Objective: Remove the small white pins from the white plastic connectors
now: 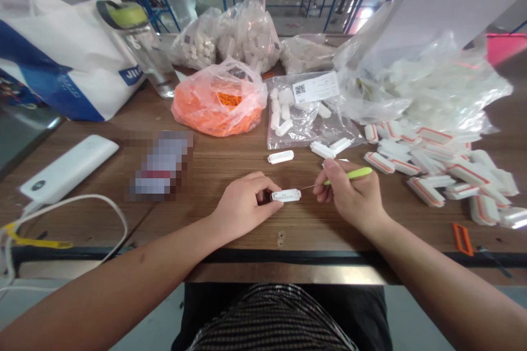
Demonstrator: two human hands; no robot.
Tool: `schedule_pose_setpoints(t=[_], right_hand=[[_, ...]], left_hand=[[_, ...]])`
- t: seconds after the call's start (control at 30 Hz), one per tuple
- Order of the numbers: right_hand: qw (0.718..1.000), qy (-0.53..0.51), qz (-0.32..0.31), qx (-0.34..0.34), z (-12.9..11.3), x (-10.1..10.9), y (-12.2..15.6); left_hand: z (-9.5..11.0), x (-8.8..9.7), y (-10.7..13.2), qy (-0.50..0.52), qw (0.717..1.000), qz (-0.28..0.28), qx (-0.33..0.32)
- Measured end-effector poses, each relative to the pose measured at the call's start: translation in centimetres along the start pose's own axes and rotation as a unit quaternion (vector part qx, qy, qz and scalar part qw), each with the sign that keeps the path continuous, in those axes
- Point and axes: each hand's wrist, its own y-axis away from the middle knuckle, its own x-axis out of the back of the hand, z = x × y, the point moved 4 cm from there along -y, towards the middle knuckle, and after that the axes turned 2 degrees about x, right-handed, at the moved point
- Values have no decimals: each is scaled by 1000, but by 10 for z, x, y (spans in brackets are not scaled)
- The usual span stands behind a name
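Between the thumb and fingers of my left hand (244, 205) is a small white plastic housing (287, 196), its face with a row of small dark marks turned up. My right hand (353, 194) is closed round a thin metal pick with a lime-green handle (358, 172). The pick's tip points left and meets or nearly meets the right end of the housing; I cannot tell whether it touches. Just beyond my hands lie a loose white housing (281, 157) and a couple more white pieces (323, 150), partly behind my right fingers.
At right is a heap of white housings with orange rims (453, 167), near an orange frame (463, 239). Behind are a bag of orange parts (218, 104), a labelled clear bag (308, 115) and a bottle (148, 55). A power bank (69, 167) and blurred phone (162, 167) lie left.
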Motion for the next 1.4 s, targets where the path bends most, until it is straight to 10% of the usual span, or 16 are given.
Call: schedule_pose_setpoints(t=[1.4], right_hand=[[992,97,-64,58,-12,-3,3]], left_hand=[[1,0,1,0,1000,1,-6]])
